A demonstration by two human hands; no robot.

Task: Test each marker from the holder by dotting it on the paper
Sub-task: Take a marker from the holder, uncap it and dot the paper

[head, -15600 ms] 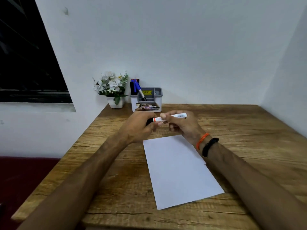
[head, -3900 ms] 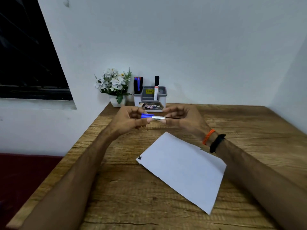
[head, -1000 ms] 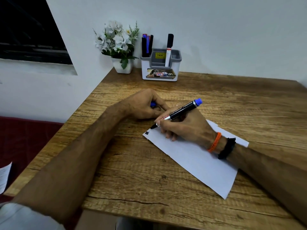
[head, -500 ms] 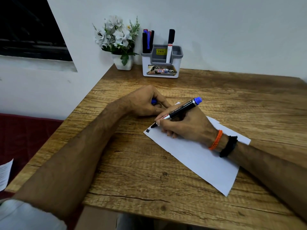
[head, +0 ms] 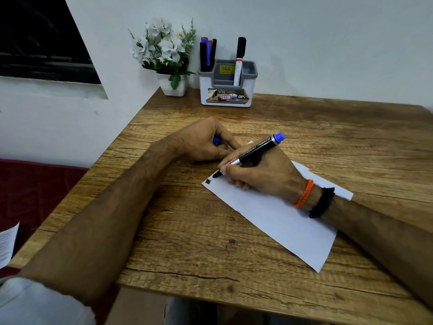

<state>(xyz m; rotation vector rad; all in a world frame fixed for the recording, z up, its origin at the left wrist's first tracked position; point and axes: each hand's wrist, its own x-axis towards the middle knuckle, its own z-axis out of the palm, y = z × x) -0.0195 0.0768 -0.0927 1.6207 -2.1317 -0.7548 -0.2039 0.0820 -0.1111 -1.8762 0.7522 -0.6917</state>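
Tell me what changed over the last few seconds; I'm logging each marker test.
The blue marker was uncapped: the left hand took the blue cap and now rests on the table, while the right hand brought the marker's tip down to the paper, beside the earlier black mark. The holder and its markers stayed as they were.

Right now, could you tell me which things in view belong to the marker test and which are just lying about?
In use:
blue marker in right hand
blue cap in left hand
paper
holder with more markers

Just lying about:
flower pot
printed sheet at left edge
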